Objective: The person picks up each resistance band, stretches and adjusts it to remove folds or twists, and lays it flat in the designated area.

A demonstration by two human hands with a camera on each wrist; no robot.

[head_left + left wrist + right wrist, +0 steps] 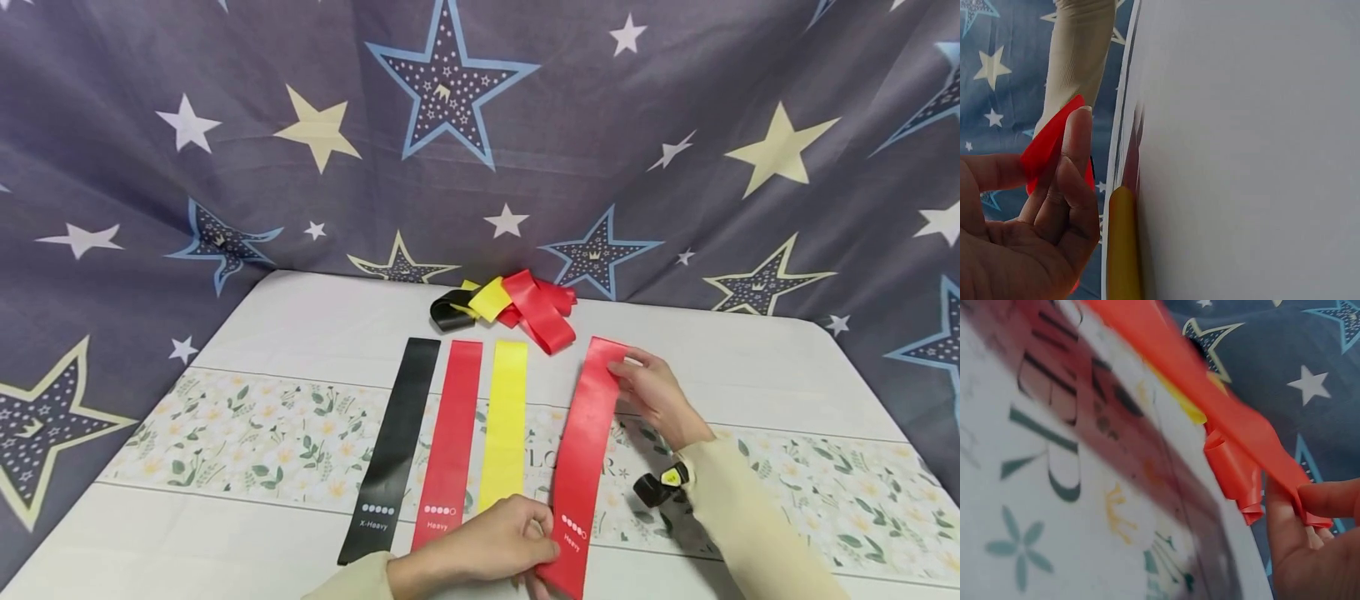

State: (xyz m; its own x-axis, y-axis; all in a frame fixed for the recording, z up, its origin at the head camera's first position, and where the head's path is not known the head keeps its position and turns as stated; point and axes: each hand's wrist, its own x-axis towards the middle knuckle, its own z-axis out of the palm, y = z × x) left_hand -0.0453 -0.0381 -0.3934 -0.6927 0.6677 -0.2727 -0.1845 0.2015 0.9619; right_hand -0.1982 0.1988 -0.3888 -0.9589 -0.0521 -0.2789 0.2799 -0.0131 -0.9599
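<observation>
A red resistance band [587, 442] marked "Heavy" is stretched lengthwise between both hands, above the table. My left hand [498, 537] pinches its near end; the left wrist view shows the band [1050, 147] between thumb and fingers of that hand [1035, 237]. At the far end, my right hand [660, 396] pinches the band's right corner, and the right wrist view shows thumb and fingers [1310, 540] on it. To the left lie a black band [393, 450] marked "X-Heavy", another red band [452, 442] and a yellow band [506, 425], side by side. My left hand covers the yellow band's near end.
A loose pile of black, yellow and red bands [536, 308] lies at the table's back. The white table [300, 325] carries a floral strip [247, 433] across its middle. Behind it hangs a starry curtain [262, 50]. A black wrist device [660, 485] sits at my right wrist.
</observation>
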